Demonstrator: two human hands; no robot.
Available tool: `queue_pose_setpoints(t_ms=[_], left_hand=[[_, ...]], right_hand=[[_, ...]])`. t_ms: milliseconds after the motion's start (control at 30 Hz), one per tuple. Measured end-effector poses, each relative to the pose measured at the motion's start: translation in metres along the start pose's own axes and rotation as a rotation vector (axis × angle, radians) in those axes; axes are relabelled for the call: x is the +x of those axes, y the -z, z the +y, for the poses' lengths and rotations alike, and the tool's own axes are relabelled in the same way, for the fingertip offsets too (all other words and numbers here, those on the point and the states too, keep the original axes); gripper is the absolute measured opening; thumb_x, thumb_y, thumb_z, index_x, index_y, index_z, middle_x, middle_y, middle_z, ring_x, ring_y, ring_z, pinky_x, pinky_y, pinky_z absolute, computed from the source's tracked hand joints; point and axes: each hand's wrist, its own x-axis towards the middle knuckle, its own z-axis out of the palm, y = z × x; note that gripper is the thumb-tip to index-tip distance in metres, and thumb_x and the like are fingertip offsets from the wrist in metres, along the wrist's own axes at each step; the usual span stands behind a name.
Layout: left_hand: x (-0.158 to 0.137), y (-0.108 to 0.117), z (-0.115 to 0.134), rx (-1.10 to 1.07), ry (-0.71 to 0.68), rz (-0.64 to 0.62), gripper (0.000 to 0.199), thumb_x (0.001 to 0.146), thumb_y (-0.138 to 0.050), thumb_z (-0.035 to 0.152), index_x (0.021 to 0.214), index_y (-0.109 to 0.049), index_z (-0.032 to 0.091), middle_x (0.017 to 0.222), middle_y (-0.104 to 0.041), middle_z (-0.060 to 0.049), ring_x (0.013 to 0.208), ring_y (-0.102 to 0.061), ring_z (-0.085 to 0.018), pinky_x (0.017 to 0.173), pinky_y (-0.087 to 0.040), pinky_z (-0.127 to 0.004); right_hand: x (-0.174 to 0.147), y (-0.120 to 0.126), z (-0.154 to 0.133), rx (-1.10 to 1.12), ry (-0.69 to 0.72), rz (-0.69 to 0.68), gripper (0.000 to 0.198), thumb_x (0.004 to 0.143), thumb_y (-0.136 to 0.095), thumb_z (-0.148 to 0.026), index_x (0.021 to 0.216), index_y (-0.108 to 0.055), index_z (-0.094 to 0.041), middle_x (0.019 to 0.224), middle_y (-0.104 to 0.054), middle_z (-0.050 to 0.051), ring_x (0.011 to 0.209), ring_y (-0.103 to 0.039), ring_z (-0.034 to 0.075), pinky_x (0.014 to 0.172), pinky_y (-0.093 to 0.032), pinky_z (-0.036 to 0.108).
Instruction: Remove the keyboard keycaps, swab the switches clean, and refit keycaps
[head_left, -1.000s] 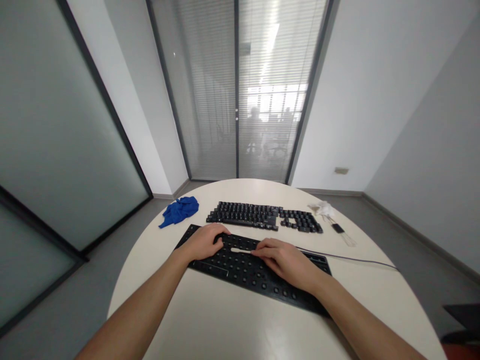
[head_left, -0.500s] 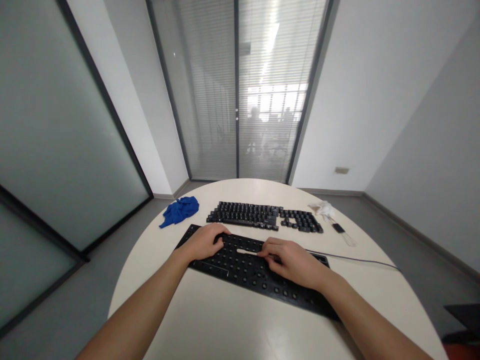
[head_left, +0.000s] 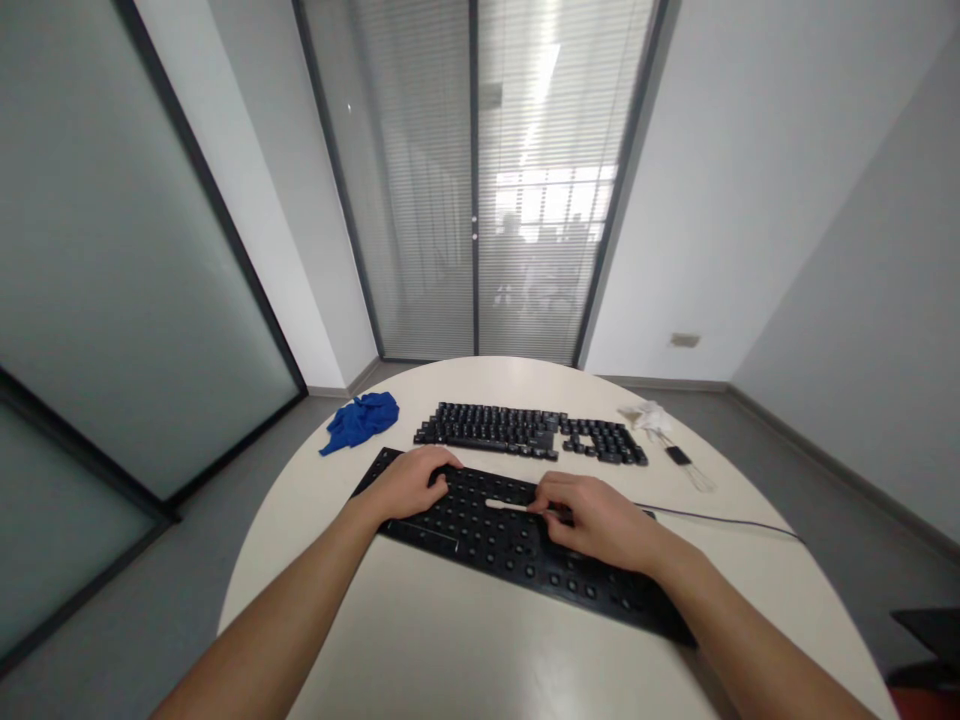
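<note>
A black keyboard with its keycaps off (head_left: pixel 480 555) lies slanted on the table in front of me. My left hand (head_left: pixel 414 483) rests across its left part, fingers curled at the far edge and thumb bent inward, holding the board. In a pinch of thumb and fingers, my right hand (head_left: pixel 589 515) grips a thin white-tipped stick that looks like a cotton swab (head_left: pixel 504 505). Its pale tip points left, low over the bare key posts. Whether the tip touches them I cannot tell. My right hand and forearm hide part of the keyboard's right side.
Loose black keycaps (head_left: pixel 491 428) sit in keyboard order beyond the board, with a number-pad group (head_left: pixel 611 440) at their right. A blue cloth (head_left: pixel 362 420) lies far left. White crumpled tissue (head_left: pixel 649 415) and a black-banded bundle (head_left: pixel 679 455) lie right. A cable (head_left: pixel 720 517) runs rightward.
My right hand has shifted slightly to the right along the keyboard, taking the swab with it. The left hand stays in place.
</note>
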Motion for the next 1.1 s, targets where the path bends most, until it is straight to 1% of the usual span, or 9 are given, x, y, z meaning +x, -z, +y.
queue_pose_setpoints(t_ms=[200, 433, 933, 1100], left_hand=[[-0.001, 0.002, 0.000, -0.008, 0.002, -0.003, 0.036, 0.078, -0.052, 0.008, 0.108, -0.067, 0.022, 0.109, -0.070, -0.004, 0.103, -0.064, -0.022, 0.097, -0.048, -0.034], [-0.002, 0.003, 0.000, -0.010, 0.008, -0.014, 0.035, 0.079, -0.052, 0.009, 0.109, -0.067, 0.021, 0.110, -0.070, -0.005, 0.104, -0.064, -0.022, 0.097, -0.048, -0.035], [-0.003, 0.001, -0.002, -0.005, 0.011, -0.010, 0.037, 0.079, -0.051, 0.007, 0.109, -0.067, 0.021, 0.110, -0.070, -0.005, 0.103, -0.064, -0.022, 0.097, -0.048, -0.035], [-0.003, 0.001, -0.003, -0.002, 0.015, -0.014, 0.036, 0.079, -0.052, 0.007, 0.109, -0.067, 0.021, 0.110, -0.070, -0.005, 0.103, -0.064, -0.022, 0.097, -0.048, -0.034]], right_hand=[[-0.002, 0.006, 0.000, 0.005, -0.027, -0.007, 0.022, 0.075, -0.056, -0.009, 0.088, -0.069, -0.020, 0.088, -0.068, 0.001, 0.076, -0.063, 0.016, 0.072, -0.044, 0.025], [-0.003, 0.010, -0.002, 0.018, -0.057, -0.022, 0.022, 0.075, -0.057, -0.010, 0.089, -0.070, -0.020, 0.087, -0.070, 0.002, 0.075, -0.063, 0.016, 0.069, -0.043, 0.025], [-0.008, 0.018, 0.009, 0.017, -0.102, -0.054, 0.023, 0.070, -0.056, -0.009, 0.084, -0.070, -0.020, 0.080, -0.070, 0.001, 0.070, -0.061, 0.016, 0.062, -0.040, 0.023], [-0.011, 0.020, 0.012, 0.032, -0.165, -0.082, 0.025, 0.068, -0.057, -0.009, 0.086, -0.072, -0.019, 0.078, -0.070, 0.002, 0.068, -0.061, 0.016, 0.061, -0.040, 0.024]])
